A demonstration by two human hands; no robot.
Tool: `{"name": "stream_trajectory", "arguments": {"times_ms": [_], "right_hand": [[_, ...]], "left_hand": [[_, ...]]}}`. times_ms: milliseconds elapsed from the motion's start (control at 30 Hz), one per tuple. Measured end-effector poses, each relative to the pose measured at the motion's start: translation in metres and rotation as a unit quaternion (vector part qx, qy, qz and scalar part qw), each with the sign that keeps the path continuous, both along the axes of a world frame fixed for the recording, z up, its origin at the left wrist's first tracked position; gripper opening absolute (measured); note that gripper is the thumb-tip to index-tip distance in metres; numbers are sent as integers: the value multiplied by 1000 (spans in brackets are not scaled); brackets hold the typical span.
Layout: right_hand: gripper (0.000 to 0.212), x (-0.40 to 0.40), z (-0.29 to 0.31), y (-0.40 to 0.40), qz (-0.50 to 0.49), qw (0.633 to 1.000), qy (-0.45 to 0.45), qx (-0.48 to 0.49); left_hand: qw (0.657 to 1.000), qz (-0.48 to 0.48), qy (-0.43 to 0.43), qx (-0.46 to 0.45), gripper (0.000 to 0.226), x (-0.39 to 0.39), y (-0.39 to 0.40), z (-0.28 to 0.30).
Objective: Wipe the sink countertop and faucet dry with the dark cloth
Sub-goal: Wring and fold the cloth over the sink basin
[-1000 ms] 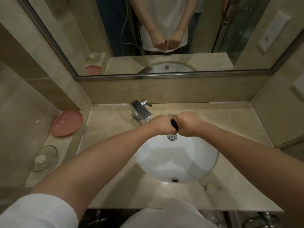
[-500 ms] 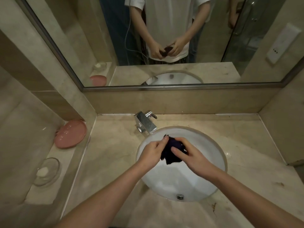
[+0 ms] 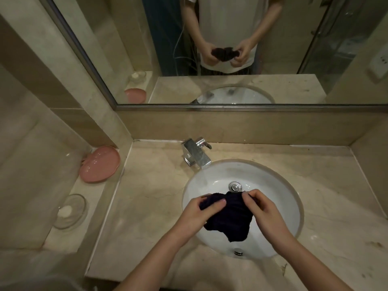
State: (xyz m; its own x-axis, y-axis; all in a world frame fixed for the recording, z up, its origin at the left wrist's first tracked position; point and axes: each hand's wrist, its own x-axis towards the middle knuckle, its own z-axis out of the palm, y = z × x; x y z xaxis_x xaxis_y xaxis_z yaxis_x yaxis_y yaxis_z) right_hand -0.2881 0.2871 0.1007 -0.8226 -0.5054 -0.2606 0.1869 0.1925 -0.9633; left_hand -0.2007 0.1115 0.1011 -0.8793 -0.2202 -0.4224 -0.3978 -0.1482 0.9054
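Both hands held the dark cloth [image 3: 228, 217] over the white sink basin [image 3: 279, 190], lower centre. Left hand [image 3: 199, 215] and right hand [image 3: 262, 211] each had a grip pinching its upper edge. Chrome faucet [image 3: 196, 153] stood behind.

Dim warm indoor light, soft shadows; faint glare on faucet [image 3: 196, 153]; wide-angle bending at edges, lower-left corner blurred

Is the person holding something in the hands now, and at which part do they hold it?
Both hold the dark cloth by its upper edge, over the sink: left hand at the left corner, right hand at the right.
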Motion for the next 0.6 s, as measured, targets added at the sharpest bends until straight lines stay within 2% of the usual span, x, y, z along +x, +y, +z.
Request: {"name": "stream_trajectory", "arguments": {"times_ms": [67, 100, 133, 200, 267, 300, 333, 400, 433, 533, 600], "right_hand": [[45, 0, 6, 4, 30, 998, 44, 28], [44, 0, 7, 6, 38, 996, 69, 39], [37, 0, 9, 6, 49, 994, 88, 37], [19, 1, 18, 6, 89, 992, 85, 10], [44, 1, 27, 2, 169, 983, 66, 26], [49, 2, 28, 1, 199, 974, 90, 64], [45, 2, 30, -1, 213, 965, 122, 92], [25, 1, 32, -2, 196, 962, 165, 97], [17, 0, 33, 0, 171, 969, 158, 79], [19, -1, 35, 5, 77, 995, 65, 1], [21, -1, 39, 8, -6, 999, 19, -37]], "left_hand": [[998, 30, -31, 50, 28, 1, -1, 8], [996, 38, -40, 72, 31, 2, -2, 11], [995, 43, -40, 81, 34, 2, -3, 15], [998, 40, -16, 43, 37, 1, -5, 22], [1000, 27, 5, -6, 35, -1, -4, 28], [1000, 18, 11, -18, 35, -3, -2, 31], [1000, 6, 14, -27, 35, -4, -1, 31], [998, -26, 20, -44, 39, -4, -2, 35], [998, -43, 29, -46, 42, -4, -5, 38], [994, -100, 36, -28, 45, -3, -19, 44], [991, -121, 16, -58, 38, -3, -25, 45]]}}
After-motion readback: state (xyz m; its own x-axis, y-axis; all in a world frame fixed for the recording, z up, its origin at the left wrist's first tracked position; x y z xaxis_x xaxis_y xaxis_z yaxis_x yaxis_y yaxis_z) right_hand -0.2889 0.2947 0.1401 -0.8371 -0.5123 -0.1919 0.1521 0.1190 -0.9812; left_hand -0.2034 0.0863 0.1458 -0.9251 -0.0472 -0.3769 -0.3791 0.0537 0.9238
